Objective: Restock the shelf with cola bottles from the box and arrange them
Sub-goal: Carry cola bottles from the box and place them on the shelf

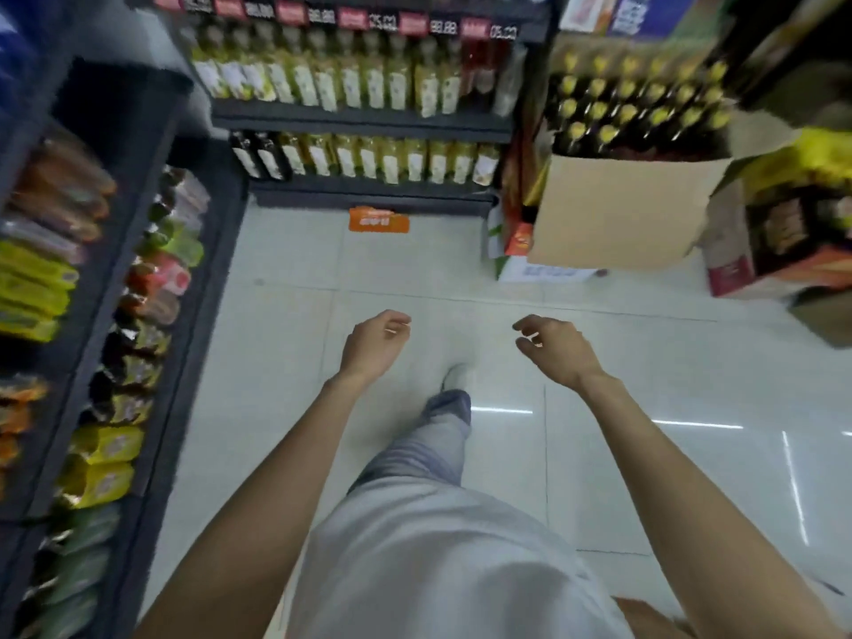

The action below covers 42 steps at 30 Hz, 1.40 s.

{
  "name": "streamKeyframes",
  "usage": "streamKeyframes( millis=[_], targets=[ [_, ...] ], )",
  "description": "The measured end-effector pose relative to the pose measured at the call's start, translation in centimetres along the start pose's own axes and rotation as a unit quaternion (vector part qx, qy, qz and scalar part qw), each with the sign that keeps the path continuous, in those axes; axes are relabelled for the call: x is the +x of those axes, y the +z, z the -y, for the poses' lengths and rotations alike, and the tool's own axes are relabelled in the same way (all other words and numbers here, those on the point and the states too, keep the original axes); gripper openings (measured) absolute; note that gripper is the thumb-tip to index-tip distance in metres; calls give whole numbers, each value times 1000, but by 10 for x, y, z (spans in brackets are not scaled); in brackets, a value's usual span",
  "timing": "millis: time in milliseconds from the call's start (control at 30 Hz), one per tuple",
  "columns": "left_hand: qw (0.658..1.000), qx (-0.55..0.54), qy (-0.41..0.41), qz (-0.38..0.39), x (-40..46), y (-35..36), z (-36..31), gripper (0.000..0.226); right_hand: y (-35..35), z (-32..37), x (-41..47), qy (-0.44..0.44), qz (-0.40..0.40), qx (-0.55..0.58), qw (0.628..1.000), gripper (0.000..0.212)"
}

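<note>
Cola bottles are not being identified with certainty in the head view. The likeliest candidate is being taken as the open cardboard box at upper right, packed with dark bottles with yellow caps; the labels are too blurred to confirm cola.

Nothing is being held. Left hand and right hand are being carried out in front over the tiled floor, fingers loosely curled and slightly apart, clamped on nothing. Both hands are well apart from the box and from every shelf.

Progress is being judged as early, or between trips: no bottle is being carried, none is being placed. The box is looking full, so most of the restocking is being counted as left. A step is apparently being taken, one leg and shoe being extended forward, so an approach is being assumed.

The shelf ahead is being shown fully faced with pale yellow bottles, plus two dark bottles at the left end of the lower row. The target gap for cola is not being seen. The side shelf on the left is being filled with packets, not bottles.

Remaining: picking from the box, placing, arranging.
</note>
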<state>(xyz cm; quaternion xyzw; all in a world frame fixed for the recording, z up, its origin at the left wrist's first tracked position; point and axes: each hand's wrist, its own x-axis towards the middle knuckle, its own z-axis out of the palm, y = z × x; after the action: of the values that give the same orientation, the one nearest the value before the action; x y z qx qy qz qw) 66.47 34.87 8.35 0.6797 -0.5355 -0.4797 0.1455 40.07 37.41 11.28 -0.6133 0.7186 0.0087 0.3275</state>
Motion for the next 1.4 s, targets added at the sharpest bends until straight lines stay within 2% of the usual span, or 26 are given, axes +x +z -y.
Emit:
streamKeyframes(
  millis=[200,333,533,767,900,967,1067,1200,1300,1400],
  targets=[
    [995,43,64,56,109,59,-139,19,-110,-78,86,31,-74,81,993,31],
    [993,62,70,68,177,96,-212,21,-173,-124,158,19,-131,129,983,34],
    [996,69,51,10,278,166,-278,30,-227,-195,287,-26,-119,106,987,36],
    [995,66,-13,-71,370,237,-297,42,-235,-238,416,-112,-28,60,992,44],
    [989,17,-24,-145,396,258,-301,56,-220,-242,456,-158,16,55,986,54],
    [987,18,-34,-157,404,266,-302,63,-211,-240,465,-170,38,46,984,57],
    [982,74,-59,-162,414,278,-298,67,-195,-243,470,-149,72,63,984,63],
    [974,113,-70,-186,418,287,-298,69,-189,-246,473,-132,78,163,975,55],
    [958,174,-84,-212,420,292,-302,66,-193,-244,478,-119,103,155,975,57],
    [946,223,-83,-219,421,292,-301,61,-192,-246,477,-154,71,130,977,55]
  ],
)
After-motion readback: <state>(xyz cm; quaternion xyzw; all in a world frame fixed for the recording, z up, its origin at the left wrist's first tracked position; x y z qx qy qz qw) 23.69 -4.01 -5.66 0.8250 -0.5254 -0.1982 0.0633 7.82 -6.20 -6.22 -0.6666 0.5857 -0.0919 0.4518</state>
